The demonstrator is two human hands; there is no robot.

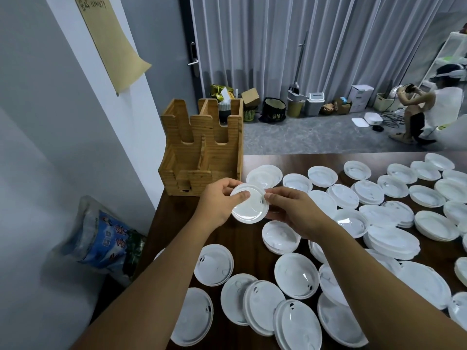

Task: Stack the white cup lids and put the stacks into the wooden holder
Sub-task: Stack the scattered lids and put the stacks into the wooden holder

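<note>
Dark tabletop [174,238], lids everywhere: your left hand [217,203] and right hand [293,213] pinch one white lid [249,208]; wooden holder [202,152] at eleven o'clock looks empty, most stacking remains.

Both hands, left [219,201] and right [290,210], hold a white lid [250,205] near the wooden holder [202,150].

lids [295,275]: glossy white plastic, catching glare | holder [202,152]: showing matt layered wood | table [174,223]: looking dark smooth woodgrain

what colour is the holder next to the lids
Light natural wood with visible grain lines, the wooden holder shows best in the head view.
</note>
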